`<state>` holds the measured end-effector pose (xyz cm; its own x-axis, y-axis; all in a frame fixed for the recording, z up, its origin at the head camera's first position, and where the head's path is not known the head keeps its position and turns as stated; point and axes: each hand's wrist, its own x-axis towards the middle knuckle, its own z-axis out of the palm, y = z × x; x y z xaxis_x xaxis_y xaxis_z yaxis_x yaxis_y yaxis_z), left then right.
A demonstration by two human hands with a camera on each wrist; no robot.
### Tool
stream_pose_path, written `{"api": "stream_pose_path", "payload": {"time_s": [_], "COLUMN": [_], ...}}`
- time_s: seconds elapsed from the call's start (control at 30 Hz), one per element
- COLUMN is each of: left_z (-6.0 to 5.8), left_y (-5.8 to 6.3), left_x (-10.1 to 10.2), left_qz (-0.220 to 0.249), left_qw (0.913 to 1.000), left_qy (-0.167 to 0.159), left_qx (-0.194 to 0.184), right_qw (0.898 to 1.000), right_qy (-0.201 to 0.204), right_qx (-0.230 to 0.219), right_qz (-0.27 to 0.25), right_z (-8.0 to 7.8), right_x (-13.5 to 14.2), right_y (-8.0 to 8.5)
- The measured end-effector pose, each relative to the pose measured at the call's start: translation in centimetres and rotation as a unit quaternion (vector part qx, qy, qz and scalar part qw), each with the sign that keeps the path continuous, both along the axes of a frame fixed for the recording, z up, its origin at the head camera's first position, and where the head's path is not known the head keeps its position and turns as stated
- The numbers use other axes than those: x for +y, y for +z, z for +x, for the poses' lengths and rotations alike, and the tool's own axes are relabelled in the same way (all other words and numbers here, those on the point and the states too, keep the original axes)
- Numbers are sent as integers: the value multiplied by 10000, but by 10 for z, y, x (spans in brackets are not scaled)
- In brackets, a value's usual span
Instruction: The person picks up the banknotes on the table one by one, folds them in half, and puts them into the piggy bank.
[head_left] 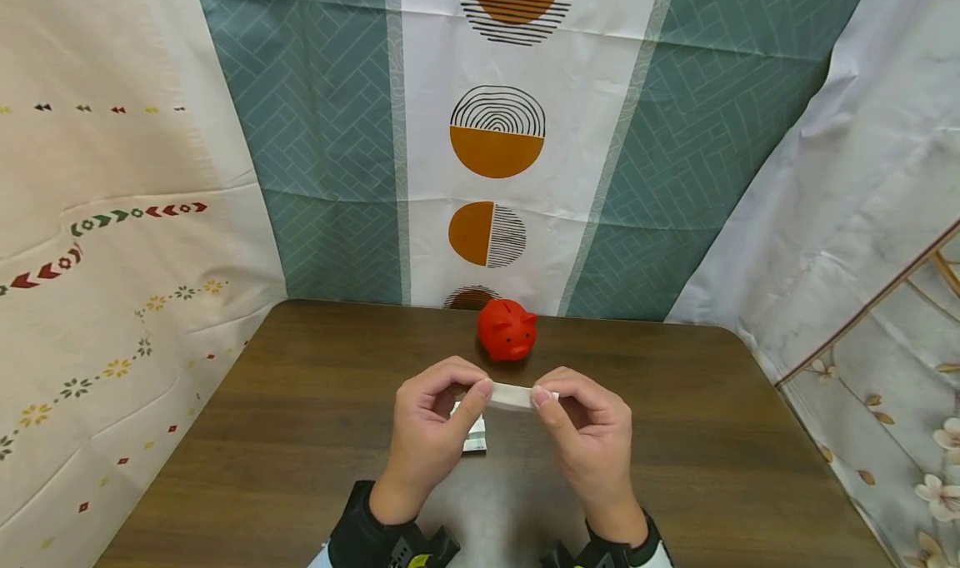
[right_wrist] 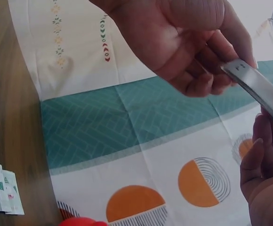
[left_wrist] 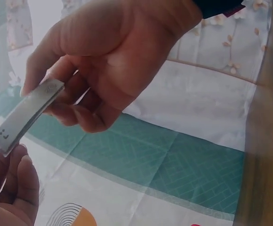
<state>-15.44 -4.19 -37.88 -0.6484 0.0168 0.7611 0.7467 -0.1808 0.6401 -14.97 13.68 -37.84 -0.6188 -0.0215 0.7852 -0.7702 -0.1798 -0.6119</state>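
Observation:
A narrow, pale folded paper strip (head_left: 512, 397) spans the gap between both hands above the table. My left hand (head_left: 431, 430) pinches its left end between thumb and fingers; my right hand (head_left: 592, 435) pinches the other end the same way. Small dark marks and layered edges show on the strip in the left wrist view. Partly hidden behind the left hand, a whitish folded paper (head_left: 475, 436) with green print lies on the table; the right wrist view shows it as folded pieces. Beyond the hands stands a red piggy bank (head_left: 507, 331), slotted on top.
The brown wooden table (head_left: 697, 435) reaches back to a teal and white patterned cloth (head_left: 330, 135). Cream patterned cloth (head_left: 150, 301) hangs at the left, and white floral cloth (head_left: 862, 301) at the right.

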Motion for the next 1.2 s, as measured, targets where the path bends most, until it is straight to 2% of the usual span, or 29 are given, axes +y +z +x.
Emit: {"api": "stream_pose_path", "payload": {"time_s": [0.33, 0.47, 0.6, 0.7, 0.83, 1.0, 1.07, 1.2], "left_z": [0, 0, 2, 4, 6, 7, 6, 5], "left_y": [2, 2, 1, 2, 2, 0, 0, -1], "left_x": [-3, -3, -3, -2, -1, 1, 2, 3], "left_qz": [52, 121, 107, 63, -35, -294, -333, -374], "left_qw": [9999, 9997, 9993, 9986, 9985, 9992, 9993, 9988], "left_qy": [98, 206, 95, -44, -69, -13, -52, -240], "left_qx": [62, 15, -355, -526, -538, -278, -183, -193], "right_qw": [9995, 9976, 9935, 9954, 9980, 9981, 9986, 9990], "right_qy": [-298, -640, -881, -562, -66, 172, 299, 454], "right_qx": [34, -198, -660, -739, -630, -526, -334, -22], "right_qz": [104, 182, 297, 219, -18, -279, -292, -47], "right_z": [0, 0, 2, 4, 5, 5, 4, 1], "right_x": [4, 3, 3, 2, 1, 0, 0, 2], "right_y": [2, 2, 1, 1, 1, 1, 1, 0]}}
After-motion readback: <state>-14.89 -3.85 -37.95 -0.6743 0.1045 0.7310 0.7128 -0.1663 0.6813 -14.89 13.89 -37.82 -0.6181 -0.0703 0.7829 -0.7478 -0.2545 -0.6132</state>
